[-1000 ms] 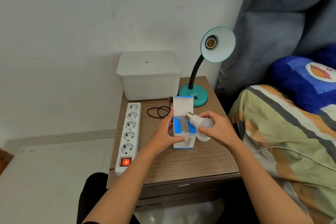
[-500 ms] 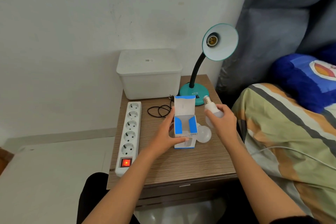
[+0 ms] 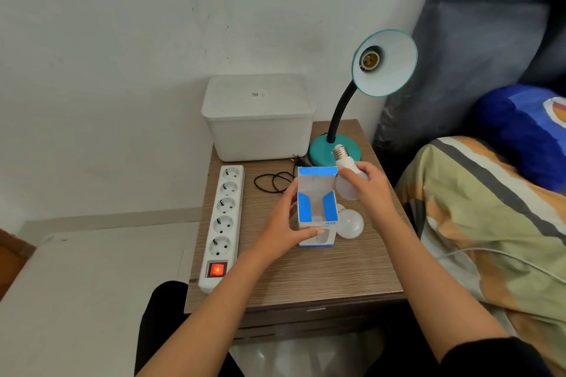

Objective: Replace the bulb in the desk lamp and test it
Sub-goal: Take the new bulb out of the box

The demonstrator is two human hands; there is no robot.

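A teal desk lamp (image 3: 333, 151) stands at the back right of the wooden bedside table (image 3: 306, 278); its shade (image 3: 389, 70) faces me and the socket (image 3: 369, 60) holds no bulb. My right hand (image 3: 370, 190) is closed on a white bulb (image 3: 346, 184), its metal screw cap pointing up, in front of the lamp base. My left hand (image 3: 288, 223) grips a white and blue carton (image 3: 317, 217) with its top flap open, standing on the table. A second white bulb (image 3: 350, 225) lies on the table just right of the carton.
A white power strip (image 3: 222, 223) with a lit red switch (image 3: 216, 269) lies along the table's left edge. A white lidded bin (image 3: 258, 119) stands at the back, a black cord (image 3: 271, 182) is coiled before it. A bed with a striped blanket (image 3: 490, 223) borders the right.
My right hand drew the bulb out of the carton and lifted it up and to the right, turning its screw cap upward. My left hand kept holding the carton.
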